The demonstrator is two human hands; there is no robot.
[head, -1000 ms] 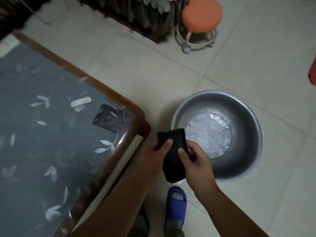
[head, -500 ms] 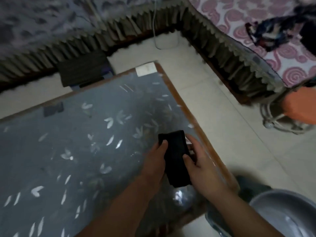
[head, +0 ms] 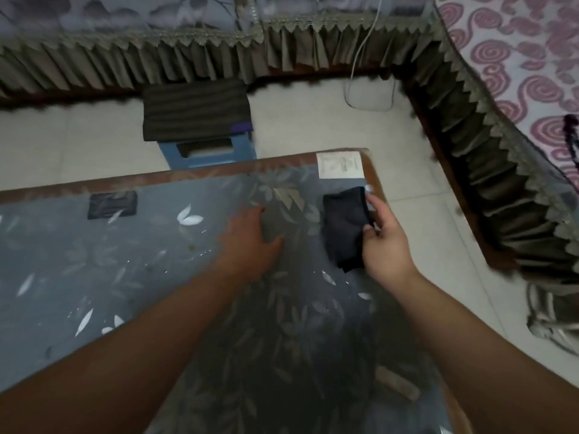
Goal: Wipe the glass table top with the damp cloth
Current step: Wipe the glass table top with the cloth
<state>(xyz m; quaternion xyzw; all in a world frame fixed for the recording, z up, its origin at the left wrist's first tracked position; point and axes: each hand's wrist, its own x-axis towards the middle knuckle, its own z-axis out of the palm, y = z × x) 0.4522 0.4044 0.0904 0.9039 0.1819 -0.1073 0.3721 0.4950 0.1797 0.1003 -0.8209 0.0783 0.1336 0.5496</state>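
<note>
Glass tops the bench [head: 131,292], with a leaf-print sheet showing through it inside a brown wooden rim. Both forearms reach in over the near edge. The left hand [head: 250,242] lies flat toward the middle, its fingers straight and spread and holding nothing. Blur hides whether the palm presses on the glass. The right hand [head: 387,245] is by the right edge, where its fingers [head: 376,208] and thumb pinch one side of the cloth [head: 344,227]. That cloth is a dark folded rectangle close to the far right corner, and I cannot tell whether it touches the glass.

Wiping looks not yet begun. To do it well, lay the cloth flat and put the palm on top instead of pinching its edge. Press evenly and pull overlapping strokes from the far corner toward the near edge, with the left hand off the glass so it leaves no prints. The specks [head: 191,247] near the middle likely want a firmer pass.

Under the glass at the far right corner sits a white label [head: 340,166], its print too blurred to read. A dark card [head: 112,204] by the far edge is equally unreadable. Beyond the bench, a stool [head: 200,130] stands on the floor [head: 78,142].
</note>
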